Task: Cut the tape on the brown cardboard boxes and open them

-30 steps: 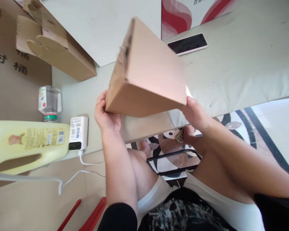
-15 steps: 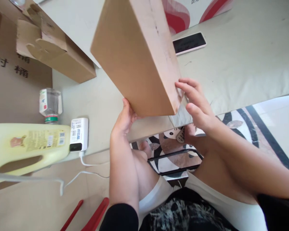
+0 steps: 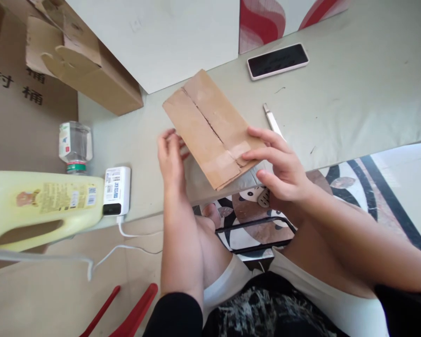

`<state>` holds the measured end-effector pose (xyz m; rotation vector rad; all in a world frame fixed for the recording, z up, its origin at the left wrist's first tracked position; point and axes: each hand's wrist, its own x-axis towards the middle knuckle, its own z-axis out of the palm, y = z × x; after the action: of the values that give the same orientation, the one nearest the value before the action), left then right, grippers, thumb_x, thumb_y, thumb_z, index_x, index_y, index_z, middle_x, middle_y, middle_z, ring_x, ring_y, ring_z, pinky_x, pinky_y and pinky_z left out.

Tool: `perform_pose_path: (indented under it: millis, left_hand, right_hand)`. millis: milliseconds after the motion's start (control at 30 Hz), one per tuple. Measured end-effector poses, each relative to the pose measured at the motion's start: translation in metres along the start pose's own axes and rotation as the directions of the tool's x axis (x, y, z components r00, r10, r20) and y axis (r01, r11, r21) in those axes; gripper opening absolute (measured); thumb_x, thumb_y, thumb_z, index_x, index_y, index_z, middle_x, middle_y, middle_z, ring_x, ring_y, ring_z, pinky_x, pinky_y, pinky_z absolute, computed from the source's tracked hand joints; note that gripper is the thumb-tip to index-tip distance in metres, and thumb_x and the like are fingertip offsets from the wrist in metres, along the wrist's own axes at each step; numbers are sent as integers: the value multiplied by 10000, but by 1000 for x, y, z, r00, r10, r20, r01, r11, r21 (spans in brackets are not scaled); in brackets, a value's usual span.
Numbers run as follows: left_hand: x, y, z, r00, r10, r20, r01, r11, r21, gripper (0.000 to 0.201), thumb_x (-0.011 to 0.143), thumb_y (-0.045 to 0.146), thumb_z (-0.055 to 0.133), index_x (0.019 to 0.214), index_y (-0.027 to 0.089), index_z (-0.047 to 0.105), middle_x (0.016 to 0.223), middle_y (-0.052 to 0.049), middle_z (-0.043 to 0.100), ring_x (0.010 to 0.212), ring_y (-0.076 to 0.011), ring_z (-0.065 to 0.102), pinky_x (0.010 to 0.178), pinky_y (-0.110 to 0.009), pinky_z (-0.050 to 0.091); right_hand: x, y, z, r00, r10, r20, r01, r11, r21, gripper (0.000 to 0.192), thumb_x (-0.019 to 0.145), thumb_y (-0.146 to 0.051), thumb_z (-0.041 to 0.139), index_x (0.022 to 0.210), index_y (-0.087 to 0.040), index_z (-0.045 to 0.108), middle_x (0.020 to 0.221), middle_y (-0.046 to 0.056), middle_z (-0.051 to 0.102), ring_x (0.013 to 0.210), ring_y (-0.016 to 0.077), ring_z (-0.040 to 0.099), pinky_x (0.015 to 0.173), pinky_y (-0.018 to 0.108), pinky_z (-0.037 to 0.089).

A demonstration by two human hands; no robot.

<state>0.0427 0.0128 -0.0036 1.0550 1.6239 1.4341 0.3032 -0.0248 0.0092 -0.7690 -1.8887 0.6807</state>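
A brown cardboard box sits at the table's front edge with its seamed, taped face turned up toward me. Clear tape shows across the seam at its near end. My right hand rests stretched fingertips on the box's right part, its thumb held apart from the cardboard. At the box's left edge is my left hand, fingers loosely bent and spread, some of them partly hidden; whether they press on the box I cannot tell. A slim white tool with a metal tip, like a utility knife, lies just beyond my right hand.
A phone lies farther back, before a large white box. On the left are an opened carton, a clear bottle, a yellow jug and a white power bank with a cable.
The box has tipped down from its raised, upright pose, bringing the seamed face up. My left hand has come off its lower edge to its left side. The white tool is uncovered.
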Motion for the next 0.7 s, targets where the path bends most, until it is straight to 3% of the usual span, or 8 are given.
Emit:
perform_pose_path:
  millis: [67,167,233,333,700]
  left_hand:
    - [4,-3,1,974,223,-42,-227,967,-115,487,866,655,602,1217,318,578,1392,-49,574,1327,-237,550,979,-366,529]
    - [6,-3,3,922,379,82,-363,917,-166,549,848,707,599,1254,341,546,1507,-41,467,1488,-266,392,1165,-437,416]
    - [5,-2,6,912,388,132,-360,913,-193,539,850,714,587,1247,355,531,1479,-37,488,1432,-285,465,1151,-480,436]
    - [3,1,9,915,383,124,-358,915,-185,501,860,706,569,1209,349,521,1438,-39,515,1335,-290,554,1091,-495,488]
    - [2,12,11,936,346,72,-335,933,-130,424,861,646,572,1082,288,516,1305,-54,582,1183,-271,616,996,-442,524]
  right_hand:
    - [-1,-2,5,998,-8,55,6,999,32,338,918,-435,575,1218,-330,689,1540,43,509,1393,306,528,1143,538,463]
    - [-3,-3,11,997,-11,77,6,998,61,352,913,-413,579,1238,-327,682,1550,39,502,1404,301,520,1143,524,466]
    - [-4,-3,14,998,-9,60,6,998,59,339,910,-386,585,1230,-329,685,1541,44,510,1392,296,530,1133,522,474]
    - [-3,-3,14,999,-17,32,15,998,56,315,905,-349,595,1202,-331,696,1510,46,534,1369,289,547,1124,523,480]
    - [1,-8,18,999,20,-27,-21,999,-44,262,884,-286,559,1081,-316,729,1417,50,603,1307,299,588,1081,563,507]
